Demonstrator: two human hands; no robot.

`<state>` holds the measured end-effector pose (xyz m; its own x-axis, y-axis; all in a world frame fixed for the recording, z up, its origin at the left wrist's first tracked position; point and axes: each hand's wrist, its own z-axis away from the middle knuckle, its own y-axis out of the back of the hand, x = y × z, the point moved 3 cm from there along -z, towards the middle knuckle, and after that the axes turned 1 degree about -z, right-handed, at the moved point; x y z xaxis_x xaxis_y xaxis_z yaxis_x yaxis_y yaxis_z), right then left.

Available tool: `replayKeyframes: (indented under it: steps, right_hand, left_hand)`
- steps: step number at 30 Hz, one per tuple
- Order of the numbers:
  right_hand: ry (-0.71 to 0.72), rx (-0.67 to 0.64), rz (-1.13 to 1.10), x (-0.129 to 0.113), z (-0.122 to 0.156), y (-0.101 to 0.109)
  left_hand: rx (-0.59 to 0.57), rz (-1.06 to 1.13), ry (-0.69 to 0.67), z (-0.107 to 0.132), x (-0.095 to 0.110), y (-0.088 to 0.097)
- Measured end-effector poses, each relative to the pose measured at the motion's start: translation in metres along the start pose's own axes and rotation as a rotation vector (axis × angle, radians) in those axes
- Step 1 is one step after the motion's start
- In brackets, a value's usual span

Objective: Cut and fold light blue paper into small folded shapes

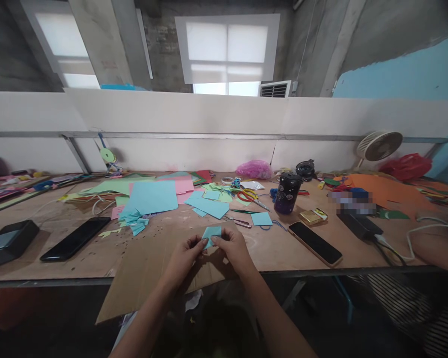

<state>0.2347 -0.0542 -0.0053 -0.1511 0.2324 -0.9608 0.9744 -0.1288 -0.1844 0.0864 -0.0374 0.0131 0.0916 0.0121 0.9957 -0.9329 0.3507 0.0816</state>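
Observation:
A small piece of light blue paper (212,231) is held up between my two hands, above a brown cardboard sheet (149,263). My left hand (188,251) pinches its lower left side with thumb and fingers. On the lower right side, my right hand (229,243) grips the same piece, thumb on the near face. The fingertips behind the paper are partly hidden. Just beyond the hands lie a light blue paper square (261,219), tweezers (245,211) and red-and-yellow-handled scissors (248,195).
Blue sheets (155,195) and cut blue scraps (134,221) lie at left, near a black phone (76,238). To the right stand a dark tumbler (286,194), another phone (315,242) and a gold box (311,216). Another person's arm (438,246) rests at far right.

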Motion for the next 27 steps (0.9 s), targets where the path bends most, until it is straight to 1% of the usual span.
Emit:
replayKeyframes:
  steps: [3, 7, 9, 13, 16, 20, 22, 27]
  right_hand:
    - [-0.004, 0.004, -0.004, 0.0017, 0.0001, 0.0006]
    - [-0.017, -0.001, 0.03, 0.0003, 0.0006, 0.0008]
    - [-0.019, 0.034, 0.038, -0.0011, 0.0006, 0.0019]
    - [-0.029, 0.125, -0.067, -0.002, 0.0, 0.0047]
    - [-0.031, 0.148, -0.087, -0.0016, -0.0004, 0.0054]
    - [-0.029, 0.18, -0.075, -0.0026, 0.0004, 0.0061]
    - [-0.018, 0.16, -0.077, -0.0037, 0.0008, 0.0054]
    - [0.024, 0.037, 0.003, -0.0015, 0.0008, 0.0015]
  left_hand:
    - [-0.011, 0.03, 0.003, 0.0022, 0.0012, -0.0029]
    - [-0.046, -0.006, -0.006, -0.0001, -0.0017, -0.0039]
    - [-0.056, -0.023, 0.01, -0.0026, -0.0044, -0.0031]
    - [-0.068, -0.002, 0.017, -0.0058, -0.0082, -0.0013]
    - [-0.065, 0.003, -0.005, -0.0053, -0.0078, -0.0011]
    - [-0.06, -0.046, -0.026, -0.0031, -0.0034, -0.0022]
    - [-0.067, -0.049, -0.019, -0.0028, -0.0021, -0.0026]
    - [-0.073, -0.016, -0.03, -0.0051, -0.0068, -0.0007]
